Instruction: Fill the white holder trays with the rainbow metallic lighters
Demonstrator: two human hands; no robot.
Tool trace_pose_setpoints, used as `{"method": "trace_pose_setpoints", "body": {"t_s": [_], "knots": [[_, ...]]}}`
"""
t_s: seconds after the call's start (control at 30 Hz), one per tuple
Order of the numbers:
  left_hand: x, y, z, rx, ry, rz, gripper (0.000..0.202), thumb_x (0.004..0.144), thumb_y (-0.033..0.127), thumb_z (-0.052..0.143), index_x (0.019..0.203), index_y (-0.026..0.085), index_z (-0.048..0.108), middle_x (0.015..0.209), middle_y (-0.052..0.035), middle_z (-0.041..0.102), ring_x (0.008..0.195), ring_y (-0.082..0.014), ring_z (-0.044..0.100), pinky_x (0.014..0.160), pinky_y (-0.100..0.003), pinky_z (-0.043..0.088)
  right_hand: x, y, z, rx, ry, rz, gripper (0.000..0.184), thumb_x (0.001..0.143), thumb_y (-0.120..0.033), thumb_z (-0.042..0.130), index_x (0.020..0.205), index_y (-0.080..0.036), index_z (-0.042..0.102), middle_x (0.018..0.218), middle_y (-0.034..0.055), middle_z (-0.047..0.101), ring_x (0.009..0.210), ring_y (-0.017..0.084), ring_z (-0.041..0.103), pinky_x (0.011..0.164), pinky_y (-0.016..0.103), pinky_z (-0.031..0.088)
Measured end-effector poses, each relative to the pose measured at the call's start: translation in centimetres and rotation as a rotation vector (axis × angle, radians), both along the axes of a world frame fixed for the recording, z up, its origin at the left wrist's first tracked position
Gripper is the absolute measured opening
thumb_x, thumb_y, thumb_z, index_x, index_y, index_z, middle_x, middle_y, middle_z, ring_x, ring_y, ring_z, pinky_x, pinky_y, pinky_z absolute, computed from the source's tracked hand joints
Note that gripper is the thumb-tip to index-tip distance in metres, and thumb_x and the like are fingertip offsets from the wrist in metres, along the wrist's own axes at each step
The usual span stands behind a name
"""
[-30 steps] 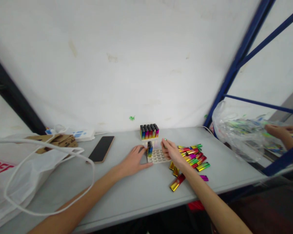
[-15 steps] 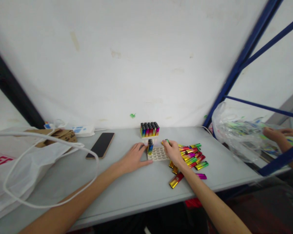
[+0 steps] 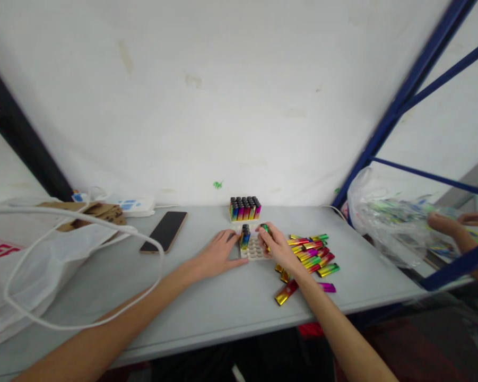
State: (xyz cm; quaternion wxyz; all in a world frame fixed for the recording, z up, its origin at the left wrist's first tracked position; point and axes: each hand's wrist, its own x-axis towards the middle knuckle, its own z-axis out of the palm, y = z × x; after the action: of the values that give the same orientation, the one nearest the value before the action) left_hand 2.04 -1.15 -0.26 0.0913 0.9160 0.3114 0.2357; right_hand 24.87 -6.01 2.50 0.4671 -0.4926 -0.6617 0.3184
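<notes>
A white tray with rows of round holes lies on the grey table. Blue-and-gold lighters stand upright in its left end. Along that end rests my left hand, thumb and fingers apart, holding nothing. My right hand is closed on a lighter with a green top, held over the tray's right part. Beside my right wrist lies a loose pile of shiny lighters in gold, red, green and magenta. Behind the tray, a full block of upright lighters with black tops stands near the wall.
A phone lies to the left. Farther left are a white plastic bag, brown cardboard and a looping white cable. Beyond the blue frame at right, another person's hands are near clear plastic bags.
My right hand has moved left with the lighter, from the tray's right edge to over its holes. My left hand stays by the tray's left end. The view has shifted slightly.
</notes>
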Motion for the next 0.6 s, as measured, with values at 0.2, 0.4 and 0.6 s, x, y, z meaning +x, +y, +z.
{"method": "trace_pose_setpoints", "body": {"t_s": [0.2,0.4,0.6], "knots": [[-0.1,0.0,-0.1,0.0,-0.027,-0.006,0.063,0.092,0.062,0.068,0.136,0.019,0.056,0.133,-0.0151,0.059,0.125,-0.0335,0.057,0.111,-0.05,0.047,0.8,-0.9,1.6,0.246,-0.448,-0.023,0.04,0.106,-0.051,0.044,0.081,-0.021,0.056,0.08,0.0029,0.059,0.074,0.018,0.055,0.072,0.03,0.043],[-0.3,-0.1,0.0,-0.004,-0.02,-0.014,0.064,0.092,0.061,0.069,0.139,0.019,0.054,0.136,-0.0151,0.057,0.129,-0.0332,0.055,0.113,-0.049,0.046,0.9,-1.0,1.5,0.162,-0.506,0.017,0.04,0.105,-0.051,0.048,0.079,-0.022,0.055,0.064,-0.0014,0.062,0.058,0.016,0.055,0.063,0.027,0.038],[-0.3,0.1,-0.3,-0.007,-0.016,-0.018,0.061,0.092,0.061,0.069,0.135,0.02,0.056,0.136,-0.0149,0.057,0.129,-0.0326,0.055,0.114,-0.049,0.045,0.4,-0.4,0.7,0.179,-0.664,0.146,0.029,0.107,-0.04,0.05,0.092,-0.019,0.063,0.077,0.0034,0.07,0.072,0.019,0.065,0.076,0.03,0.044]]}}
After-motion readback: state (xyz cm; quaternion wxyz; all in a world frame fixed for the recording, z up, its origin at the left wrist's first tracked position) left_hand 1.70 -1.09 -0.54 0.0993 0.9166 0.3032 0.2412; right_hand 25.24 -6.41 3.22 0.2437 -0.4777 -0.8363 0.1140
